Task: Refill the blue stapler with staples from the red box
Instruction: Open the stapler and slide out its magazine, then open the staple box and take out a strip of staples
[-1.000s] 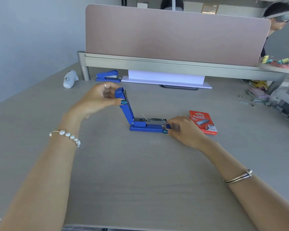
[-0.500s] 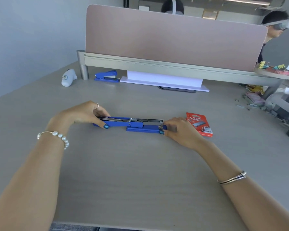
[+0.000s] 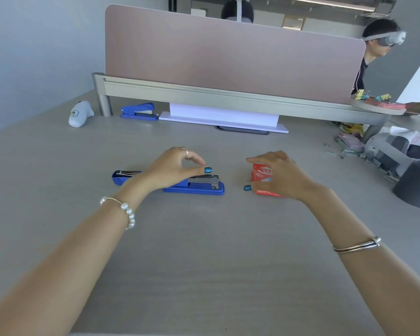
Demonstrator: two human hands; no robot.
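Since half a second ago our right hand [image 3: 280,177] left the blue stapler [image 3: 194,186] and now grips the red box [image 3: 261,177] just right of it. Left hand [image 3: 172,169] hovers loose over the stapler, holding nothing, so it could slide, or we spill staples.

The blue stapler [image 3: 194,189] lies swung fully open and flat on the grey tabletop [image 3: 204,263], its long axis running left to right. The blue top cover stretches out to the left, its underside up and a strip of metal showing along it; the blue base sits to the right with the silver metal magazine resting on top of it, front end toward the right. The middle of the stapler is hidden. The red box [image 3: 261,175] stands just to the right of the stapler, apart from it, tilted up on one edge with its printed red and white face turned toward the stapler.
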